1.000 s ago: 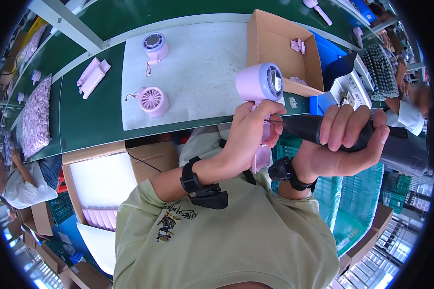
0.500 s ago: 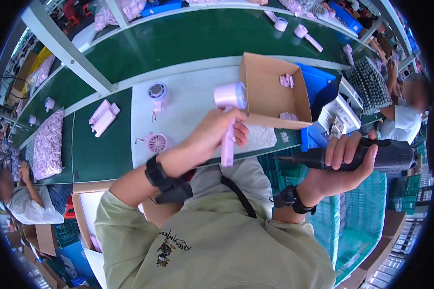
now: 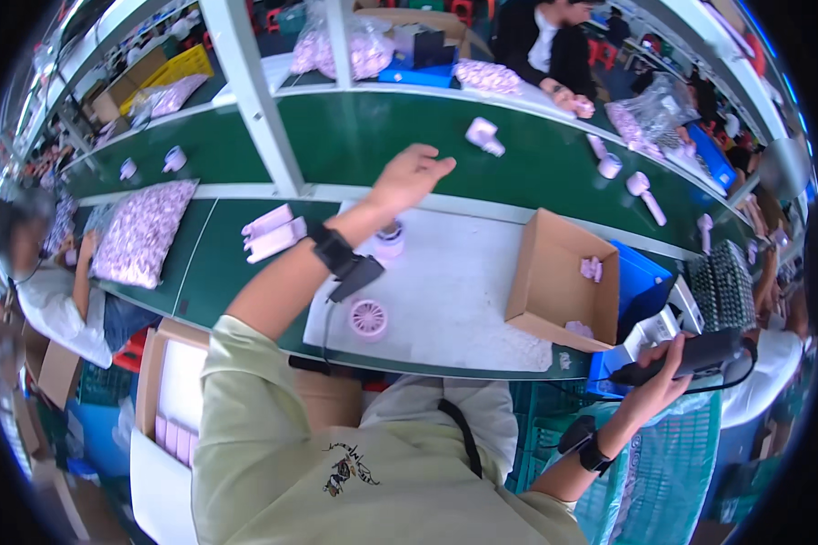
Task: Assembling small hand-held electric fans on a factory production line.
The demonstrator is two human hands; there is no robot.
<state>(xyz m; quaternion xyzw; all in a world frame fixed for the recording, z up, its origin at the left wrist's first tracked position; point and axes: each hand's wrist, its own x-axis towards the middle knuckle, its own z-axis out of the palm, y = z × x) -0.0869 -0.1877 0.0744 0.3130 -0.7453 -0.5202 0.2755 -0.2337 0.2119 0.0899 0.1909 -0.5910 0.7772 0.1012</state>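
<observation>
My left hand [image 3: 411, 175] reaches over the green belt [image 3: 364, 123], fingers apart and holding nothing. Just beyond it, a pink handheld fan [image 3: 486, 136] lies on the belt, slightly blurred. In my right hand [image 3: 661, 386] is a black electric screwdriver [image 3: 711, 351] with a cable, held at the right end of the bench beside some small white boxes. Below my left forearm, a pink fan head [image 3: 390, 240] rests on the white mat [image 3: 463, 291], partly hidden by the wrist. A round pink fan piece with a slotted face [image 3: 368, 320] sits nearer to me.
Pink handle shells [image 3: 275, 232] lie left of the mat. An open cardboard box [image 3: 523, 277] with small pink parts stands on the right, against a blue bin [image 3: 645, 263]. A bulging bag of pink parts [image 3: 145, 232] and a metal post [image 3: 262, 118] are leftward. Co-workers sit around.
My left hand has let go of the pink fan and moved forward and left; a fan now lies on the belt beyond it. My right hand has lowered with the screwdriver. The view has shifted.
</observation>
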